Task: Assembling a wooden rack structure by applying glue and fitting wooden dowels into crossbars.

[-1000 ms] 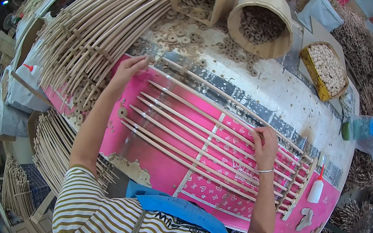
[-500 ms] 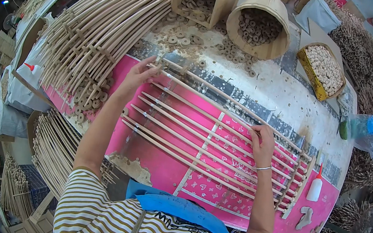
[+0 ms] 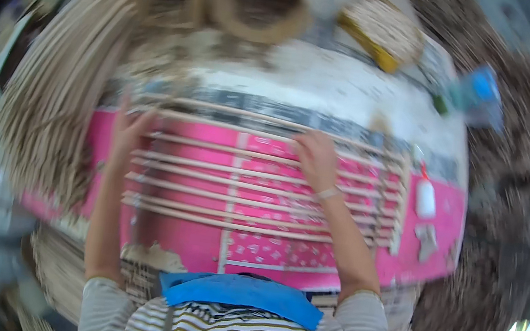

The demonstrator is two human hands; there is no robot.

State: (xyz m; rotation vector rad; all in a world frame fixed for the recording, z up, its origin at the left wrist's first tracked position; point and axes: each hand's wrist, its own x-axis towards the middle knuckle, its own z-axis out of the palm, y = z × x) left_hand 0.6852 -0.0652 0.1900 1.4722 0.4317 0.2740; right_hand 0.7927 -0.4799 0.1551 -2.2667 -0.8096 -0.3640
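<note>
Pale rod (image 3: pixel 230 127), one: lying crosswise on the desk (image 3: pixel 331 80), second from the far side of a row of parallel rods (image 3: pixel 190 164); the two hands apart along it, seemingly to steady its length. Right hand (image 3: pixel 318 159): grip pressed together, apparently pinching the rod. Left hand (image 3: pixel 131 130): near the rod's left end, thumb and fingers seemingly apart; blurred, contact cannot be told. End bar (image 3: pixel 399 218): across the row's right ends, probably keeping the spacing. Pink cover (image 3: pixel 181 235): beneath the row, likely shielding the desk. White bottle (image 3: pixel 425 199), red-tipped: just beyond the bar, presumably for easy reach. Round wooden tub (image 3: pixel 256 33): far side, mouth toward the person, likely for picking from; contents blurred. Yellow-sided basket (image 3: pixel 367 41): right of the tub, holding pale pieces.
</note>
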